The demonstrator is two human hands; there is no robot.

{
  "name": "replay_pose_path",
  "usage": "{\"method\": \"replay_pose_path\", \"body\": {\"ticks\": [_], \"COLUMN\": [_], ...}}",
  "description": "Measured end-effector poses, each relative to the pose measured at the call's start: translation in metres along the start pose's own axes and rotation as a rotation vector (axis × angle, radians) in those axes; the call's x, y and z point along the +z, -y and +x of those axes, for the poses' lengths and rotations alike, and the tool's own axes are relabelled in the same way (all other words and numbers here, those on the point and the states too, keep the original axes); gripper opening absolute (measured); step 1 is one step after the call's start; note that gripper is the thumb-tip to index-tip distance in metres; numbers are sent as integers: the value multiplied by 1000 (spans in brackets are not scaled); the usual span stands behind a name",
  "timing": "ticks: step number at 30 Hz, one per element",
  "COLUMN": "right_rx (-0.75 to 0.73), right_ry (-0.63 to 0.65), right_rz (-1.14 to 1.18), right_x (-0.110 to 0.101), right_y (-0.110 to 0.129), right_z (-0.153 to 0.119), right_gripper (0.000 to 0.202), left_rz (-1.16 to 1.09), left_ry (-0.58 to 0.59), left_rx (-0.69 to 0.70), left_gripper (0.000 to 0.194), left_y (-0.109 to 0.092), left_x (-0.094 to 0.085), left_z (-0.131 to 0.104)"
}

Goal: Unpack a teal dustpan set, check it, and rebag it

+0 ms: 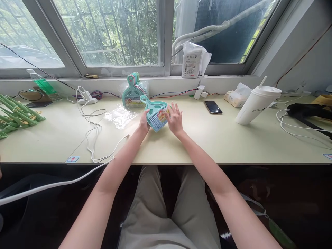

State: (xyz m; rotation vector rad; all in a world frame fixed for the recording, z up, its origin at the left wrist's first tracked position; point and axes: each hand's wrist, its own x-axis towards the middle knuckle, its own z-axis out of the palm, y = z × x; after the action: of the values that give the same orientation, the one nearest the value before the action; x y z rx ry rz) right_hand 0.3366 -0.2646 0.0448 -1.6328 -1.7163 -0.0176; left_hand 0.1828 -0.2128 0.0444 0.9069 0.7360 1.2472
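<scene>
A small mint-green dustpan and brush set [155,110] is tilted over the table in front of me, its handle pointing up and to the left. Blue bristles and a colourful label [162,115] show on its face. My left hand [145,121] is closed around the set's left edge. My right hand [175,118] lies against the label at the right side, fingers stretched out and apart. Behind stands a stack of similar dustpan sets [133,90] in clear plastic. A crumpled clear plastic bag [120,116] lies to the left of my hands.
White cables [94,138] run across the table [207,148] at left, near a power strip [87,99]. Green stalk-like pieces [19,114] lie far left, with a bottle [43,84] behind. Rightward are a phone [213,107], tissue pack [237,96] and tilted white cup [256,105].
</scene>
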Motion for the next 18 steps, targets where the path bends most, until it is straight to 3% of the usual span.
{"method": "replay_pose_path", "body": {"ticks": [4, 10, 12, 15, 18], "right_rx": [-59, -25, -22, 69, 255], "right_ry": [207, 266, 238, 81, -26], "right_rz": [-107, -65, -26, 109, 466], "right_x": [13, 16, 15, 13, 13], "right_y": [13, 8, 5, -2, -10], "right_z": [-8, -4, -2, 2, 7], "right_gripper": [64, 65, 64, 67, 74], "left_rz": [-56, -12, 6, 29, 43], "left_ry": [57, 93, 109, 119, 111], "left_rx": [35, 89, 121, 134, 131], "left_gripper": [29, 43, 46, 50, 52], "left_y": [-1, 4, 5, 5, 4], "left_x": [6, 4, 3, 1, -2], "left_z": [-7, -7, -6, -4, -2]}}
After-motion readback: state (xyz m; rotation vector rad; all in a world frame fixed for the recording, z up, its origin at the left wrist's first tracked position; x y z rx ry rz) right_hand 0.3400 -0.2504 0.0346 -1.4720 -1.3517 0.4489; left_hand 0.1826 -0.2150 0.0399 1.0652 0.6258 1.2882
